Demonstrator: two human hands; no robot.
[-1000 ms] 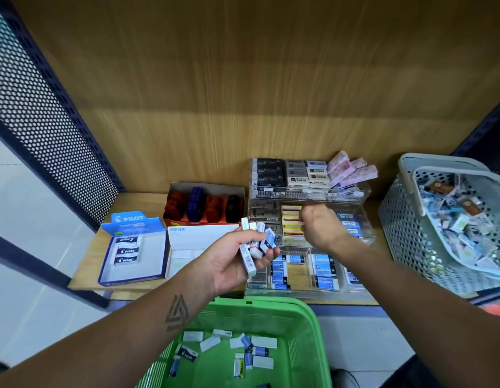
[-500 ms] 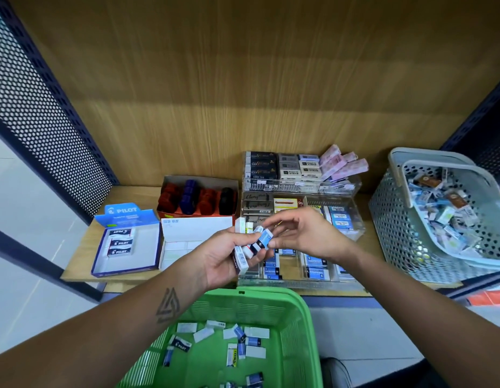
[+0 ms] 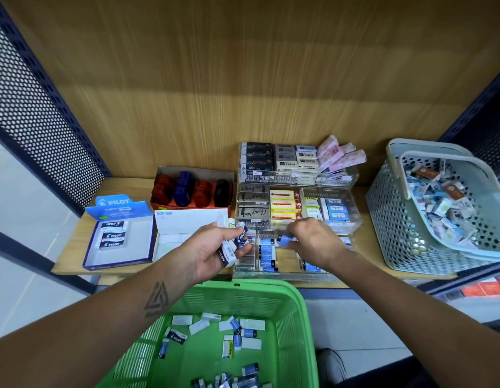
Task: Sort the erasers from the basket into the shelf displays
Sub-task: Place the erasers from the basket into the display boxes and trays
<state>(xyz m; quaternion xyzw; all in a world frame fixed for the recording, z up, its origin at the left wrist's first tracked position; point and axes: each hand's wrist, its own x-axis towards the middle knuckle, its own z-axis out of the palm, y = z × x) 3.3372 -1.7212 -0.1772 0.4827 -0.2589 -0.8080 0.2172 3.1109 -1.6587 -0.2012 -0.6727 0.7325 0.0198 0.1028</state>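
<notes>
Several sleeved erasers (image 3: 232, 246) sit bunched in the left hand (image 3: 212, 249), fingers curled round them, at 9 o'clock from the right hand (image 3: 313, 239), which pinches a blue eraser (image 3: 283, 238) over the clear display (image 3: 352, 219). More lie in the green basket (image 3: 296, 326) at 6 o'clock. They look light, firm and paper-wrapped; pinching the long sides should hold best.

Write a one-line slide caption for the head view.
Left hand grips several erasers while right hand places one in the acrylic display, above the green basket.
</notes>
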